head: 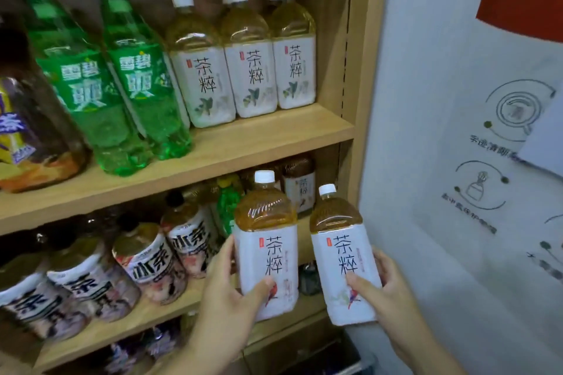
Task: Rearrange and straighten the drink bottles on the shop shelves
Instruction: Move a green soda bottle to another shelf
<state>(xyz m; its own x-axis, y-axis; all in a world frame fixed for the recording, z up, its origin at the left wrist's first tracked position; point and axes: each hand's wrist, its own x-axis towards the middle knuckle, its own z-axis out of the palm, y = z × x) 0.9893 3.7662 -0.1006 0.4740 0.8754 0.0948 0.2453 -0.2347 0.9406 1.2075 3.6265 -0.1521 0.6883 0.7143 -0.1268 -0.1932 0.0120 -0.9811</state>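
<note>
Before the wooden middle shelf (158, 313), two bottles are clasped by curled fingers: left bottle (268, 253), left hand (231, 292); right bottle (344, 256), right hand (387, 289); two green bottles (134, 76), three front pale bottles (253, 70) are ranged above; white wall (441, 100).

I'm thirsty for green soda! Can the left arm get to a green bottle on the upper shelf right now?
Probably not yet. The way to the green bottles looks free, but the left grip is full, holding a tea bottle, and would likely need to set it down first.
</note>
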